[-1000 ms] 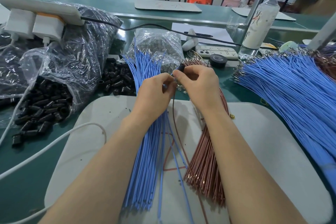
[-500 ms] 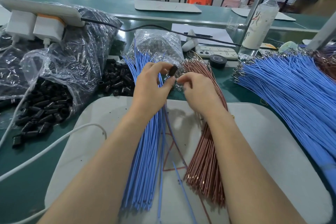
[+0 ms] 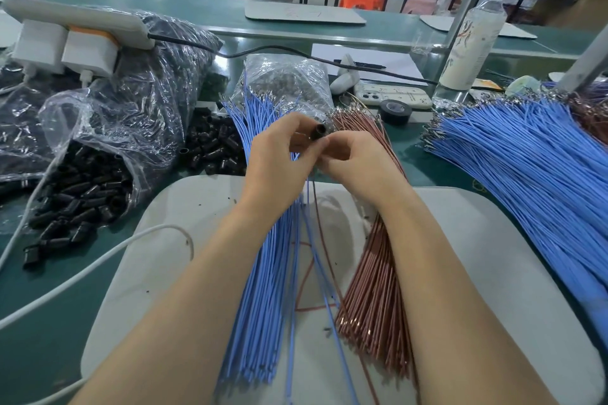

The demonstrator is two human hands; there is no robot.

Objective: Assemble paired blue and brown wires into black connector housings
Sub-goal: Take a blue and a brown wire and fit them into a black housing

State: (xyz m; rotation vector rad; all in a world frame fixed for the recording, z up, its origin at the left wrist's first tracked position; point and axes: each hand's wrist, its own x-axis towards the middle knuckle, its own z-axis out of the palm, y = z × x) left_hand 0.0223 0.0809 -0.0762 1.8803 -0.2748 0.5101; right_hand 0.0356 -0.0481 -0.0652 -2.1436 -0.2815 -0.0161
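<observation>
Hidden: near end of the black connector housing [image 3: 317, 133], covered by fingertips; impossible to tell whether any wire sits inside.
Hard to make out: one loose blue wire [image 3: 325, 297] and one loose brown wire [image 3: 315, 204], running up the white pad [image 3: 493, 256] toward the gap between the palms, upper ends lost behind the hands.
Cut off: both forearms at the bottom edge; large blue bundle [image 3: 526, 174] at the right edge.
Left hand [image 3: 279, 158]: raised above the pad, back toward the camera, thumb and forefinger pinching the housing, its open mouth pointing away.
Right hand [image 3: 358, 161]: pressed against the left, fingers curled, forefinger tip against the housing; whatever is pinched concealed behind the knuckles, grip impossible to tell.
Housing position: held in the air between the two hands, above the far ends of the blue wire bundle [image 3: 263, 273] and brown wire bundle [image 3: 375, 289], laid side by side on the pad.
Supply: loose housings [image 3: 214, 145] heaped on the green surface [image 3: 49, 322] just left of the blue wire bundle; more spilling from a clear plastic bag [image 3: 108, 128] farther left.
</observation>
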